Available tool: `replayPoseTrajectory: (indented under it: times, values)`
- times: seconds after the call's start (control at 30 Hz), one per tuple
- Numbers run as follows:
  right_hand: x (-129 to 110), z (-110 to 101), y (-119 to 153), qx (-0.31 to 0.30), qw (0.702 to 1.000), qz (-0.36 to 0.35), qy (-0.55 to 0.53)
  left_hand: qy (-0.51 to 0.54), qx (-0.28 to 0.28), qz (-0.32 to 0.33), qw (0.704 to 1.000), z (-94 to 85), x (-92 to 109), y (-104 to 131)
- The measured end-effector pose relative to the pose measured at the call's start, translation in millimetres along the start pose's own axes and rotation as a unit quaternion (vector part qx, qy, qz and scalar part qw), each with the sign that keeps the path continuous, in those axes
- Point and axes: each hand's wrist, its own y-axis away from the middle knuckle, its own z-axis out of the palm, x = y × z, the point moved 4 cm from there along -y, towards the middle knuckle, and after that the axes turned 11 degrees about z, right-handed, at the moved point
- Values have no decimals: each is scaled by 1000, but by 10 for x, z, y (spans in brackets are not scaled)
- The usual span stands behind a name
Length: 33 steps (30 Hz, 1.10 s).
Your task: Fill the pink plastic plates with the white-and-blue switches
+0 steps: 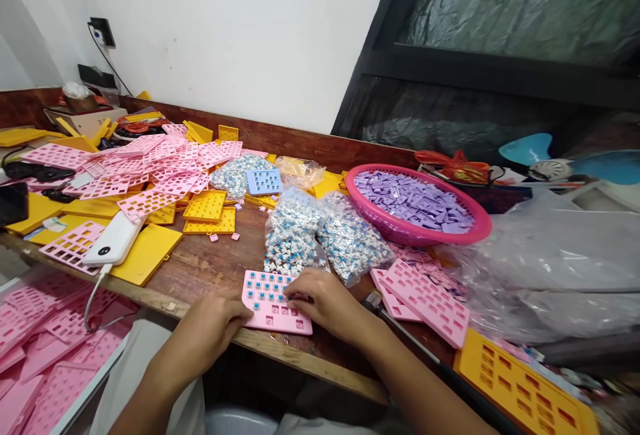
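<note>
A pink keyboard plate (277, 321) lies at the table's front edge. Blue-and-white key switches (265, 286) fill its upper rows, and several square holes lower right stand bare. My left hand (213, 321) grips the plate's left edge between thumb and fingers. Over its upper right part, my right hand (320, 298) is closed, fingertips together at the switches; what they hold, if anything, is hidden. Just behind the plate sit two clear bags of switches, the left bag (293, 228) and the right bag (350, 238).
A pink basket (483, 225) of purple pieces stands right of the bags. Pink plates (425, 295) and an orange plate (525, 388) lie right. More pink plates (160, 161), yellow plates (205, 207) and a white power bank (115, 238) cover the left. A black rod (410, 331) lies beside my right forearm.
</note>
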Motion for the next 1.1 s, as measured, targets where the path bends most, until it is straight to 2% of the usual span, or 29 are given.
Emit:
replayPoseTrajectory:
  times: [0.17, 0.37, 0.47, 0.57, 0.63, 0.7, 0.8, 0.93, 1.0, 1.1]
  values:
    - [7, 2, -3, 13, 1000, -3, -5, 16, 30, -21, 999, 6, -17, 17]
    - [55, 9, -3, 11, 999, 17, -27, 1, 21, -9, 1000, -54, 7, 10]
    - [56, 15, -12, 17, 999, 21, -24, -19, 27, -2, 999, -159, -3, -108]
    - [48, 15, -19, 37, 999, 31, -11, -60, 37, 16, 997, -254, -52, -373]
    - [43, 20, -21, 49, 998, 39, 5, -106, 9, 44, 993, -252, -105, -600]
    - [46, 37, -23, 48, 997, 51, 14, -139, -45, 91, 985, -200, -159, -813]
    - [66, 48, -27, 40, 997, 66, 11, -147, -117, 148, 971, -116, -232, -1027]
    - [136, -13, -54, 28, 997, 34, -62, -136, -153, 166, 965, -123, -294, -1126]
    - [224, -86, -79, 64, 992, 34, -100, -133, -157, 171, 964, -159, -311, -1130]
    - [343, -160, -110, 131, 988, 36, -72, -125, -159, 175, 964, -200, -348, -1110]
